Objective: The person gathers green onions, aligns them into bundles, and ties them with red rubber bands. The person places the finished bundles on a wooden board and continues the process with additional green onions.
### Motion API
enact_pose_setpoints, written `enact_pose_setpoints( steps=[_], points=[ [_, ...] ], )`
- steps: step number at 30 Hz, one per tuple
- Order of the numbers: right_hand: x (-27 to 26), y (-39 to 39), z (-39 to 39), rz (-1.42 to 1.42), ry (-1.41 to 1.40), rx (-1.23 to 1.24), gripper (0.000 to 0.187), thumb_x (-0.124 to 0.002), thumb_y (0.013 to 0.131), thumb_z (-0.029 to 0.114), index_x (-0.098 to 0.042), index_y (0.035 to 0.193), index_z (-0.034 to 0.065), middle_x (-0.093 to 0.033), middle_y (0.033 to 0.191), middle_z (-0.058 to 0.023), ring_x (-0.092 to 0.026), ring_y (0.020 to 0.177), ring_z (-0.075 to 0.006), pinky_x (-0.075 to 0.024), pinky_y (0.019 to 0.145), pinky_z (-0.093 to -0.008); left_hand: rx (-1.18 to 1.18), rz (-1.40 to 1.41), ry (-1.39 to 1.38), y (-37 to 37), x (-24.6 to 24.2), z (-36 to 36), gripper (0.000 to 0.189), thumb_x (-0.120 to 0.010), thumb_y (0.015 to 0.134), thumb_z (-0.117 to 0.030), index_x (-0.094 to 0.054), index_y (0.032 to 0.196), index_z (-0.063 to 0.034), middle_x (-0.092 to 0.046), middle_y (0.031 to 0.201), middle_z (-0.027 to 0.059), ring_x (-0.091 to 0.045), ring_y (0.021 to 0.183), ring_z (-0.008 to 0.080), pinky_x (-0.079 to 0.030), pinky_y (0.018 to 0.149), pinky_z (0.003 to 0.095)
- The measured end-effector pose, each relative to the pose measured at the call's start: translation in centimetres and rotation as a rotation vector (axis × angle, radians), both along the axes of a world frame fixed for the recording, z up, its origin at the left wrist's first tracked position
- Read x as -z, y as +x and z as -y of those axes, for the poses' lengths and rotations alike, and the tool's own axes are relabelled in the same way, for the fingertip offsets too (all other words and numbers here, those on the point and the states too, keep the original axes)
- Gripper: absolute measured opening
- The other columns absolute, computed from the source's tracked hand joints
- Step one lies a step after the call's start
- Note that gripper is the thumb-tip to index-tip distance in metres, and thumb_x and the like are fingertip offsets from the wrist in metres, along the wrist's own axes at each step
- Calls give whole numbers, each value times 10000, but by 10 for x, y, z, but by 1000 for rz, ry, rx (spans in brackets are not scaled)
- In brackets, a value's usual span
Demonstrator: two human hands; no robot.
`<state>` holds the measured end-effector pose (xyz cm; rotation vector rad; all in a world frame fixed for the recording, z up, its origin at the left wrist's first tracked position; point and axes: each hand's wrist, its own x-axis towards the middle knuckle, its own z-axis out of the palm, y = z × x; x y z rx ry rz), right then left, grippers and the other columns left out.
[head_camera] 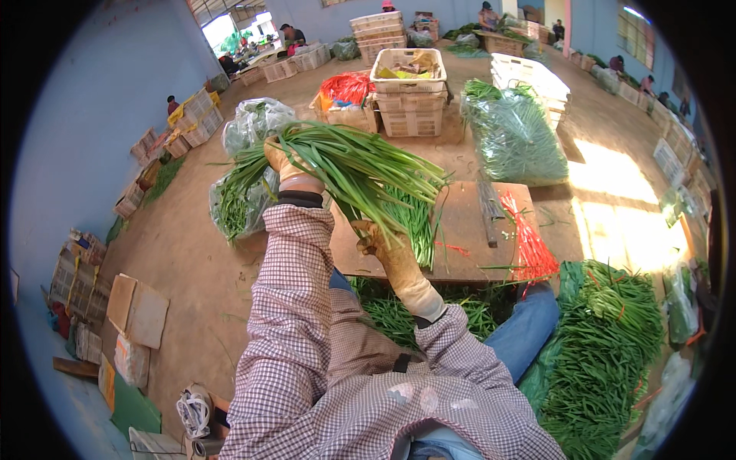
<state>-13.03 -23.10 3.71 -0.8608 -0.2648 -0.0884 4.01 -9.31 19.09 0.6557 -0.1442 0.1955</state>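
Note:
My left hand (286,163), in a tan work glove, is closed around a large bunch of long green leaves, likely garlic chives (356,158). The bunch is held up above the low board (460,253), its pale stem ends pointing right. Below those stems is my right hand (390,244), also gloved, fingers curled; a few hanging leaves cross it, and whether it grips them is unclear. A smaller pile of the greens (411,221) lies on the board. To its right are a dark metal bar (489,215) and a bundle of red plastic ties (523,244).
More greens (391,316) lie between my legs. At right is a heap of tied bunches (604,351). Ahead stand stacked plastic crates (411,109), a crate with red plastic strips (348,92) and a bagged bundle (512,132). Other people (489,17) sit farther back.

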Motion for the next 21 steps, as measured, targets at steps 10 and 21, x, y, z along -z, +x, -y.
enact_pose_setpoints(
  steps=[10, 21],
  points=[
    [-20, -4, -4, -77, 187, 123, 248, -639, 980, 221, -700, 1088, 7, -648, 879, -4, -534, 723, -96, -427, 629, -217, -138, -12, -2, -2, 15, 9, 458, -452, 872, -489, -626, 1040, -100, -655, 1125, 148, -601, 998, 334, -484, 887, 469],
    [16, 21, 11, -66, -84, 384, 185, -649, 957, 172, -678, 1069, 28, -702, 969, -54, -593, 696, -126, -501, 665, -262, -497, -356, -285, 22, 8, 9, 368, -521, 857, -311, -586, 1048, -4, -636, 968, 152, -629, 784, 318, -523, 755, 435]
  ],
)
